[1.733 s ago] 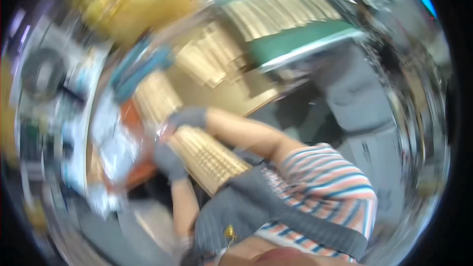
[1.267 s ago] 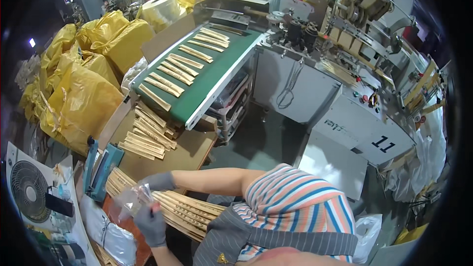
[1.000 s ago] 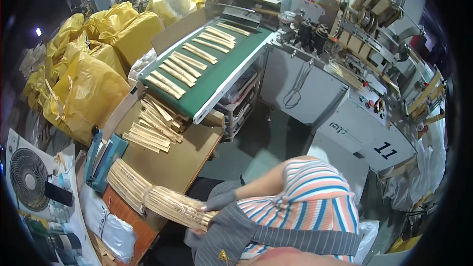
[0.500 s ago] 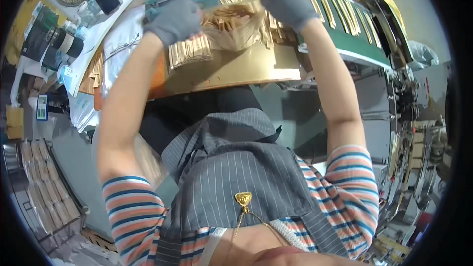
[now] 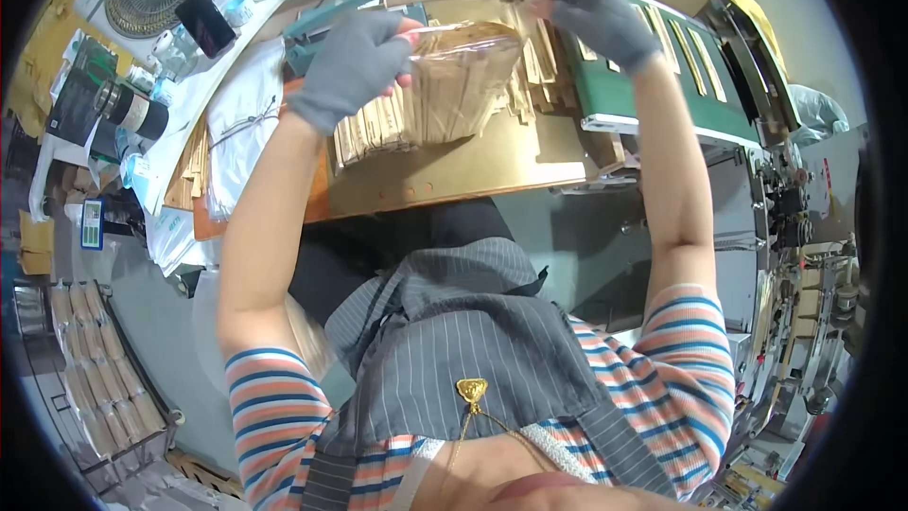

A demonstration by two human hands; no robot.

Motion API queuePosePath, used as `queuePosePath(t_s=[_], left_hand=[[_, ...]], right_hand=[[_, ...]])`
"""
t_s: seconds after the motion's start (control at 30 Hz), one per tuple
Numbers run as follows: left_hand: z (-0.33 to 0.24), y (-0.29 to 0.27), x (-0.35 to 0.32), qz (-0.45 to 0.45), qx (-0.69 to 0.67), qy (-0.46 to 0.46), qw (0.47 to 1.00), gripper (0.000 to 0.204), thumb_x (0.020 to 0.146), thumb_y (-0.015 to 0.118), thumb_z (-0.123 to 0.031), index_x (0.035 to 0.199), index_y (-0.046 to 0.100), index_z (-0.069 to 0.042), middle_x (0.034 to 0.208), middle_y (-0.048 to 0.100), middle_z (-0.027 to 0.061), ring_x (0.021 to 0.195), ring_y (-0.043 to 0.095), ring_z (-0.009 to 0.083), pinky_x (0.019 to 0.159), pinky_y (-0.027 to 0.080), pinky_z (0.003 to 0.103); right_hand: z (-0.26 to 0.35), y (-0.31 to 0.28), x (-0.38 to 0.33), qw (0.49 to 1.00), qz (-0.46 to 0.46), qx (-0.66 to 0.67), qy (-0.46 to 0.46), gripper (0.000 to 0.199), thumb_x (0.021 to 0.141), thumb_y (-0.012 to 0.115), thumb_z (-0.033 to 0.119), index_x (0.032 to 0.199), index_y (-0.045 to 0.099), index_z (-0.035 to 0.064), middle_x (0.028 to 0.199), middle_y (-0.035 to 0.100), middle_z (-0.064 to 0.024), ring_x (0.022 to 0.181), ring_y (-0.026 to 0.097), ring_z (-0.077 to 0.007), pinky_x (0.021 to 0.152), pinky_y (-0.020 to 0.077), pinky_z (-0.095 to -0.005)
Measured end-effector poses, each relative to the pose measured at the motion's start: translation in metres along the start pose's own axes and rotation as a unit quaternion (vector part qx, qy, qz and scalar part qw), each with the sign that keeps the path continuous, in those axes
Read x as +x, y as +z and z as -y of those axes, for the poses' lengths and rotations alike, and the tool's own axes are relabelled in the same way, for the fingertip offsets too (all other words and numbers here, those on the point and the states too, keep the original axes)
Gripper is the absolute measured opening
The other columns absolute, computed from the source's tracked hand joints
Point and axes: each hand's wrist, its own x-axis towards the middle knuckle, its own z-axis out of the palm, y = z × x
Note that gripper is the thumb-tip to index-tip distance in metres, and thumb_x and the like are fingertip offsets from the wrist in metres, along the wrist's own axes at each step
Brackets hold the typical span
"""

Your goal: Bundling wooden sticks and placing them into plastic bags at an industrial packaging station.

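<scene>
1. Your left hand (image 5: 355, 66) now grips a clear bag (image 5: 463, 76) of wooden sticks, lifted above the brown table (image 5: 454, 175).
2. Your right hand (image 5: 591, 9) has risen and pinches the bag's top edge, so the filling seems finished.

Clear bag of wooden sticks (image 5: 454, 80), lifted

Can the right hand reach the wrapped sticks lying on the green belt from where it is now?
Probably yes: the right hand is raised beside the green belt, nothing lies between, and the wrapped sticks lie uncovered.
</scene>
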Motion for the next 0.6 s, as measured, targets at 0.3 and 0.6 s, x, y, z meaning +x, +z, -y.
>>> queuePosePath(t_s=[0.3,0.6], left_hand=[[0.003,-0.035,0.001,-0.139,-0.056,0.192,0.970,0.041,0.074,0.070,-0.015,0.110,0.057,0.000,0.095,0.062,0.0071,0.089,0.058,0.0155,0.077,0.047,0.025],[0.207,-0.013,0.038,-0.048,-0.254,-0.215,0.942,0.035,0.070,0.074,-0.016,0.098,0.065,0.003,0.092,0.065,0.0057,0.083,0.059,0.0111,0.074,0.046,0.024]], right_hand=[[0.014,0.103,0.037,0.985,0.027,0.168,-0.013,0.032,0.084,0.061,0.034,0.076,0.059,0.0037,0.059,0.055,-0.0100,0.057,0.052,-0.0262,0.058,0.0434,-0.0332],[-0.105,0.194,0.189,0.962,-0.216,-0.145,0.086,0.039,0.081,0.057,0.044,0.095,0.056,0.0069,0.076,0.062,-0.0148,0.076,0.061,-0.0336,0.066,0.0479,-0.0412]])
